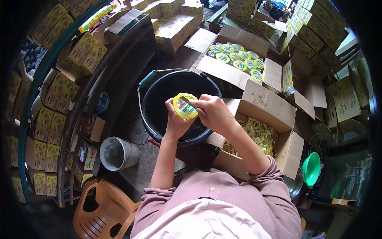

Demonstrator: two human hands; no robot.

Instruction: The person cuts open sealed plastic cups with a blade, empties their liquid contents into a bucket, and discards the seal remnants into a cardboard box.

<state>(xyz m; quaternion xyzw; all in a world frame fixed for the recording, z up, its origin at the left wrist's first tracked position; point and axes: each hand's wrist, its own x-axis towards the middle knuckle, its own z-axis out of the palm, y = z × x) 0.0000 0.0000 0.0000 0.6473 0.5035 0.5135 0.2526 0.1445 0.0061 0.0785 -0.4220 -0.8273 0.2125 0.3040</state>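
Note:
Over a large black bucket (151,115) with a wire handle, a round cup with a yellow printed lid (185,106) is held with its top facing up. My left hand (176,122) is wrapped round the cup's left and lower side. Above the lid's right part, my right hand (213,111) is closed on a small dark, flat tool (185,100) that lies against the lid. What the tool is exactly cannot be made out. The inside of the bucket is dark.
An open carton (223,68) of yellow-lidded cups stands ahead. Right of the bucket, another carton (266,95) holds yellow strips. A grey pail (131,155) and a brown chair (107,203) are at left, a green bowl (311,169) at right. Stacked printed boxes (55,95) line the left.

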